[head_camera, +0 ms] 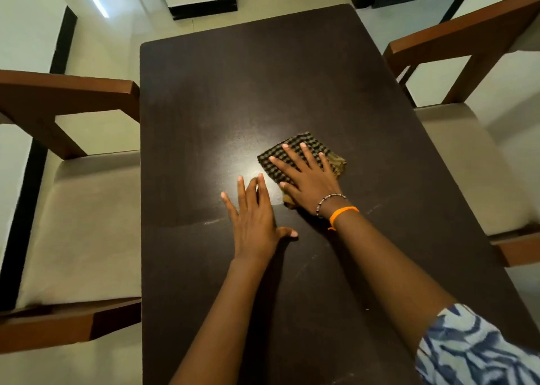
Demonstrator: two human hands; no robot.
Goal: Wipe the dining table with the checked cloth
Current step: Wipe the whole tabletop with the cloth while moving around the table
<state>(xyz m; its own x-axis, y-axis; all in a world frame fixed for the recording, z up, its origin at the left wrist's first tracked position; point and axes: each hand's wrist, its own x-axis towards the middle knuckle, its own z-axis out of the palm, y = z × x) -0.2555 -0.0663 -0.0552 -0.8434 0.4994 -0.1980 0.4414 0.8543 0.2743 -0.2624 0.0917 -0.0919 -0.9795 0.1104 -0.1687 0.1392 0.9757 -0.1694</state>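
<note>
A: Checked cloth point(295, 153) status — folded into a rough square, lying flat on the dining table point(263, 77), just to 1 o'clock of the table's centre. Dark and tan checks; a plain tan edge sticks out at its 3 o'clock side and again under the heel of the palm at 6 o'clock.

B: Who's on it?

A: Right hand point(306, 177). Palm down, fingers straight and spread, pressing the cloth to the top. Nothing is curled round it — flat contact only. Fingertips point to roughly 11 o'clock.

B: Left hand?

A: Left hand point(254, 218) lies flat on bare wood, fingers straight, thumb out towards 3 o'clock. It sits at 7 o'clock of the cloth, just beside the right hand. Whether its fingertips touch the cloth edge, I cannot tell. It holds nothing.

B: Wrists?

A: The right wrist carries a beaded bracelet point(328, 202) and an orange band point(342, 213). A blue-and-white patterned sleeve point(473, 346) shows at 5 o'clock of the frame.

B: Surface?

A: Dark brown, matte. There's a bright sheen patch between the two hands and faint pale streaks at 6 o'clock of them.

B: Surroundings?

A: One wooden chair point(73, 224) with a pale seat stands at the table's 9 o'clock, and another chair point(467, 156) at 3 o'clock. Both are pulled close to the edges. Pale floor lies beyond 12 o'clock.
</note>
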